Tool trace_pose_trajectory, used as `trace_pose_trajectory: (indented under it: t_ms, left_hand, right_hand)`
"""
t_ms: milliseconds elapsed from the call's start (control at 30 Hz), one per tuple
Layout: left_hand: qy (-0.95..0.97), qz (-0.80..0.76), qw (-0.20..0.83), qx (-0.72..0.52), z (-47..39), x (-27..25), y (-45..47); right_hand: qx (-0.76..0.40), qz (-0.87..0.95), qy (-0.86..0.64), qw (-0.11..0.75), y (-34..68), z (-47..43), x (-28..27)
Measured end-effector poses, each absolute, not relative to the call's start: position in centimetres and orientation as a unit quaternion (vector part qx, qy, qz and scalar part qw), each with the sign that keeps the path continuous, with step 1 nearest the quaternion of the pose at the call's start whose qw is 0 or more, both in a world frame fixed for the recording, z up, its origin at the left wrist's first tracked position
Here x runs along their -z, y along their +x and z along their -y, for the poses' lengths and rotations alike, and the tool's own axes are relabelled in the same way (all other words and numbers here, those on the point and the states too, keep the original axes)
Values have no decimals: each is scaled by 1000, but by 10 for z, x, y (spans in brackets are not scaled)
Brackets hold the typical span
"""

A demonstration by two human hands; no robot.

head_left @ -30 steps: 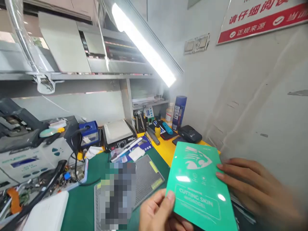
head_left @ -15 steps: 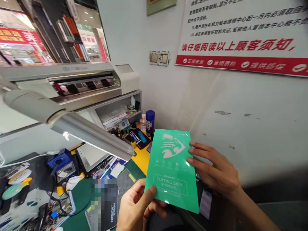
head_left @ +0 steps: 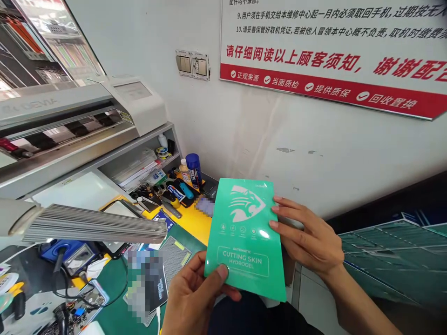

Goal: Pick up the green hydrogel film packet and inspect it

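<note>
Green packet (head_left: 244, 237) up at centre frame, clear of the bench and upright, printed face to the camera. Left hand (head_left: 192, 298) at lower centre, pinching the packet's bottom left corner — thumb on the front, fingers curled behind. Right hand (head_left: 310, 242) at right of centre, fingers spread flat along the packet's right edge, steadying rather than clamping. Glossy film, glare spots on the face: probably slick, so a pinch at corners or edges looks safer than a palm on the front. Thin, light and bendy by the look — easy to crease if squeezed mid-sheet. Behind, in the upper left, a grey cutting machine (head_left: 84, 111) on a shelf; lower left, a lamp bar (head_left: 91, 224) above a green mat (head_left: 115, 298). Red-and-white notice (head_left: 331, 56) on the wall, upper right.
</note>
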State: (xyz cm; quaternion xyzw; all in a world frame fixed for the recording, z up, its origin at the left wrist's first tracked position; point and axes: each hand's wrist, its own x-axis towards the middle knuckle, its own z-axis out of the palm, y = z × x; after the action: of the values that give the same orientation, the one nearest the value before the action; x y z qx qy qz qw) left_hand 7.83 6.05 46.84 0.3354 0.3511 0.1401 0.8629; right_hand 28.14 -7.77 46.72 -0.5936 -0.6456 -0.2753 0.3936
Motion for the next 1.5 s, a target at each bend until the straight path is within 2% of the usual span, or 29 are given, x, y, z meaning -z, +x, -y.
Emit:
trace_pose_trajectory:
  t_ms: [600, 1500]
  left_hand:
    - [355, -331, 867, -111, -64, -488, 78]
    - [327, -345, 868, -147, -65, -466, 92]
  right_hand:
    - [273, 618, -614, 408, 289, 87, -461]
    - [281, 631, -604, 398, 295, 74, -473]
